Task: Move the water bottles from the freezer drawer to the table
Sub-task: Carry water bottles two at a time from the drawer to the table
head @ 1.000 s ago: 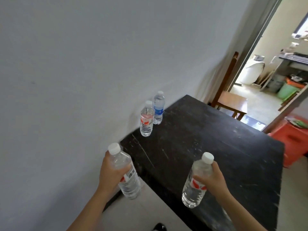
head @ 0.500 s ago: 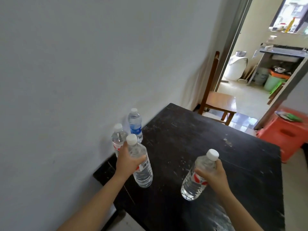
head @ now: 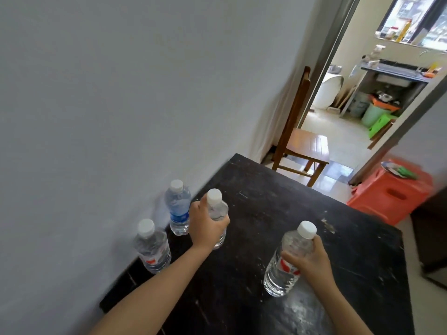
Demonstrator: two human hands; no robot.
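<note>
Over the dark wooden table (head: 285,213) I hold two clear water bottles with white caps. My left hand (head: 205,223) grips one bottle (head: 217,210) upright, just right of a blue-labelled bottle (head: 178,209) standing by the wall. My right hand (head: 307,261) grips a red-labelled bottle (head: 287,259), tilted slightly, its base at or just above the tabletop. Another red-labelled bottle (head: 152,247) stands on the table's near left edge against the wall. The freezer drawer is out of view.
A grey wall (head: 121,93) runs along the table's left side. A wooden chair (head: 302,141) stands beyond the far end by a doorway. An orange plastic stool (head: 391,192) sits to the right of the table.
My left hand has carried its bottle forward from off the table's near corner to beside the blue-labelled bottle. My right hand has kept its bottle over the table's middle, lower now.
</note>
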